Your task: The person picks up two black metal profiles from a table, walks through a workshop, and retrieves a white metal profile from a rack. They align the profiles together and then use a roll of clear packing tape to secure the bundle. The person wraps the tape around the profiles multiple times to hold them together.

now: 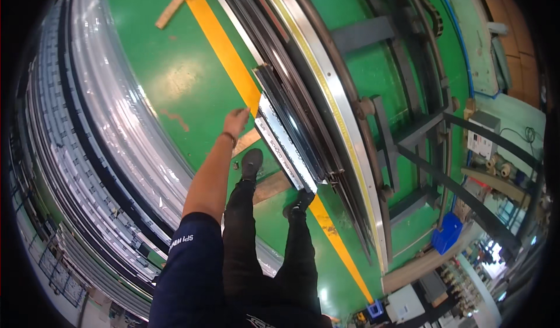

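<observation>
My left hand (236, 120) reaches forward over the green floor, with a dark band at its wrist. Its fingers are curled in, and nothing shows in them. Just to its right lies a long profile (279, 154) covered in white printed film, apart from the hand. Beside that are a shiny film-covered profile (287, 134) and several black profiles (294, 124), all side by side. A wooden strip (247, 143) lies on the floor below the hand, and another wooden strip (272, 187) sits nearer my feet. My right hand is out of view.
Long film-wrapped profiles (137, 112) are stacked along the left. A yellow floor line (219, 39) runs diagonally past my shoes (251, 163). To the right stand a long silver rail with a yellow scale (326, 83) and a dark metal frame (420, 129). A blue bin (447, 233) is at lower right.
</observation>
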Tool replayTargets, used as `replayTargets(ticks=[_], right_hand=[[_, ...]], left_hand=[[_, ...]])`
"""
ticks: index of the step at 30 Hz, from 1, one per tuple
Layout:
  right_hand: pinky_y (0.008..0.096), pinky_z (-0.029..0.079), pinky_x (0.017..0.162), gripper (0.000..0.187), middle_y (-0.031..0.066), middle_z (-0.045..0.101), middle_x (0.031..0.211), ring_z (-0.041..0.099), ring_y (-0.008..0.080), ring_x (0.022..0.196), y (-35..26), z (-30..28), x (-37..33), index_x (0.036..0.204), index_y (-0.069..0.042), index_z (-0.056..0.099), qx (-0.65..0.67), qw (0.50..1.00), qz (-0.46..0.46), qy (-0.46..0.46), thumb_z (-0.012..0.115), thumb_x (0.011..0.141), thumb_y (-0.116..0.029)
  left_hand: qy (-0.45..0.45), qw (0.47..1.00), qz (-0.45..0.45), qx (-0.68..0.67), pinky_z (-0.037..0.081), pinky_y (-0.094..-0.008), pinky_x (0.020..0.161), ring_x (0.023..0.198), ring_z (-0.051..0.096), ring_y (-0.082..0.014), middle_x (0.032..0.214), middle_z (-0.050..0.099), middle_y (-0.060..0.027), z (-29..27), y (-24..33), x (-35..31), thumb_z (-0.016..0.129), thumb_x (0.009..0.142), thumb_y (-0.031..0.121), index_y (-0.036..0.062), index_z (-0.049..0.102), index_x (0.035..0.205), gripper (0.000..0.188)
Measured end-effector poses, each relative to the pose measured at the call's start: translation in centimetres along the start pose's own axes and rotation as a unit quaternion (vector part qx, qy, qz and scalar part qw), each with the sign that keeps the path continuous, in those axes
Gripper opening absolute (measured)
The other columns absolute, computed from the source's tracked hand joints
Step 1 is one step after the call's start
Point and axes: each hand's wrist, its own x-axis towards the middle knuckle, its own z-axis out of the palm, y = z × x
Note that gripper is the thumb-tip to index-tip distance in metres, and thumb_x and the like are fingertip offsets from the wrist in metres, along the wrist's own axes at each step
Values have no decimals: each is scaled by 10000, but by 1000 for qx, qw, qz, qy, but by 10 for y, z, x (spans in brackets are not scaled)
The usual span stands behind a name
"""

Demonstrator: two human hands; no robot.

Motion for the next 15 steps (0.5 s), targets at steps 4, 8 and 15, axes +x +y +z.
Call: replayTargets(ticks=[4, 8, 15], right_hand=[[505, 566, 807, 256, 225, 734, 960, 719, 401, 895, -54, -35, 6, 994, -24, 709, 8, 1000, 17, 4, 629, 925, -257], [506, 564, 812, 246, 220, 732, 968, 716, 401, 903, -81, -21, -7, 1004, -28, 708, 27, 998, 61, -9, 629, 922, -246], [507, 559, 822, 232, 212, 728, 983, 710, 402, 918, -100, 0, -28, 1021, -36, 708, 48, 993, 108, -27, 630, 916, -228]], left_hand=[[48, 994, 61, 80, 514, -424, 1006, 1182, 661, -336, 1272, 687, -238, 10, -38, 146, 732, 896, 578, -51, 612, 1358, 790], [85, 992, 23, 93, 531, -406, 951, 1196, 619, -318, 1299, 643, -204, 55, -52, 209, 781, 846, 601, -26, 503, 1468, 925], [5, 995, -99, -22, 460, -472, 1046, 1312, 528, -294, 1416, 577, -138, 86, -59, 241, 859, 781, 571, -1, 488, 1481, 977]])
